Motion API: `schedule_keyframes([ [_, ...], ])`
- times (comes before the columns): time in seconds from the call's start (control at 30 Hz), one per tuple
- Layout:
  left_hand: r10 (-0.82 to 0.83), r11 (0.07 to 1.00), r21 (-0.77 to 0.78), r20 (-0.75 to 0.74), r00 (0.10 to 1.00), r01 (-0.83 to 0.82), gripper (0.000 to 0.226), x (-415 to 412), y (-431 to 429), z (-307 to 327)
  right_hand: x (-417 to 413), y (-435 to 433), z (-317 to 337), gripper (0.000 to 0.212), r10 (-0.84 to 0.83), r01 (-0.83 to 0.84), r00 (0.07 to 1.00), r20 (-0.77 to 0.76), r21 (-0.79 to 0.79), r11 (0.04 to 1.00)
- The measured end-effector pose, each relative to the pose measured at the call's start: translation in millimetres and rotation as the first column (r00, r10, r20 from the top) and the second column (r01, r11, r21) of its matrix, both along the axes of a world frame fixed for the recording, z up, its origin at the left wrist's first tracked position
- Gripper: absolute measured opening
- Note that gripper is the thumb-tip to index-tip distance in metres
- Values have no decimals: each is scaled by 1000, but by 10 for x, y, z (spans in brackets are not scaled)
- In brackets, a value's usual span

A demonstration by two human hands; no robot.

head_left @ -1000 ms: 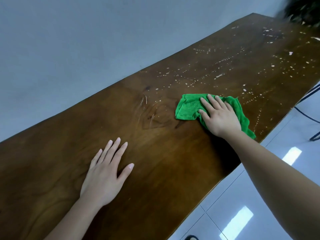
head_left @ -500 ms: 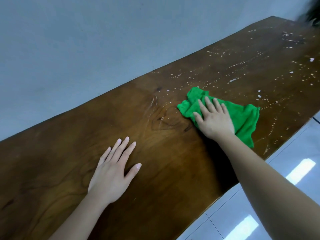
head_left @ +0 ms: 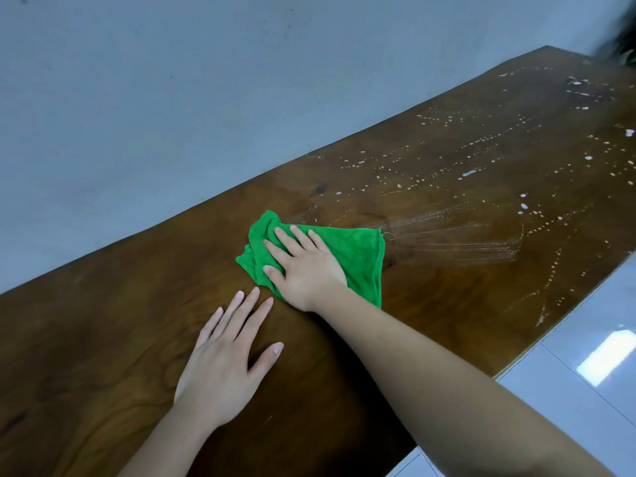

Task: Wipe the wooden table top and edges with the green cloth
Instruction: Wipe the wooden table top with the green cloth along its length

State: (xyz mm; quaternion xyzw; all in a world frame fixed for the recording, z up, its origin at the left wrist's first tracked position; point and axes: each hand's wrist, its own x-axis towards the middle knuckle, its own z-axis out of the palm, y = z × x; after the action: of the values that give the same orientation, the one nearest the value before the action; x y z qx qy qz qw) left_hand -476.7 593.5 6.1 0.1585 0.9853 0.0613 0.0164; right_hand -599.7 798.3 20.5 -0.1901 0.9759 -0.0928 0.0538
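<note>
Both hands lie flat on the wooden table [head_left: 103, 339], palms down. My right hand [head_left: 306, 266] presses on the green cloth [head_left: 354, 256] with its fingers straight and a little spread; nothing is curled round the fabric, the palm and fingers simply bear down on it. The green cloth sits near the middle of the top, bunched into folds under and beyond my fingertips on its left side and spread smoother toward its right corner, with one edge showing past my wrist on the near side. My left hand [head_left: 223, 359] rests on bare wood closer to me, fingers straight and lightly fanned, thumb out to the side, holding nothing. Its fingertips lie just beside the near corner of the cloth and my right wrist; I cannot tell whether they touch. My right forearm [head_left: 430, 380] crosses the near edge of the table from the lower right. From the cloth's right corner, thin pale streaks [head_left: 464, 239] run across the wood toward the right. Beyond them the far right part of the top is dotted with white specks [head_left: 481, 142] in rows and scattered spots. A plain grey-blue wall [head_left: 172, 98] stands behind the table's long far edge. To the right, below the near edge, a pale tiled floor [head_left: 585, 390] shows a bright reflection. A dark shape [head_left: 624, 39], too blurred to name, sits at the table's far corner.
</note>
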Motion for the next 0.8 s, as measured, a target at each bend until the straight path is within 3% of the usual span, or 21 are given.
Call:
schedule_keyframes([
  [0.2, -32, 999, 19, -43, 999, 33, 74, -19, -57, -66, -454, 542, 50, 67, -62, 63, 998, 22, -42, 997],
  [0.53, -2, 1000, 15, -80, 997, 3, 72, -8, -64, -82, -760, 2202, 1, 71, -457, 457, 890, -4, -22, 889],
  [0.67, 7, 1000, 11, -78, 997, -7, 74, 1, -53, -75, -639, 2255, 12, 79, -522, 522, 853, 10, 21, 853],
  [0.8, 5, 1000, 9, -75, 997, -5, 75, 5, -49, -74, -449, 1906, 34, 93, -463, 462, 886, 24, 36, 886],
])
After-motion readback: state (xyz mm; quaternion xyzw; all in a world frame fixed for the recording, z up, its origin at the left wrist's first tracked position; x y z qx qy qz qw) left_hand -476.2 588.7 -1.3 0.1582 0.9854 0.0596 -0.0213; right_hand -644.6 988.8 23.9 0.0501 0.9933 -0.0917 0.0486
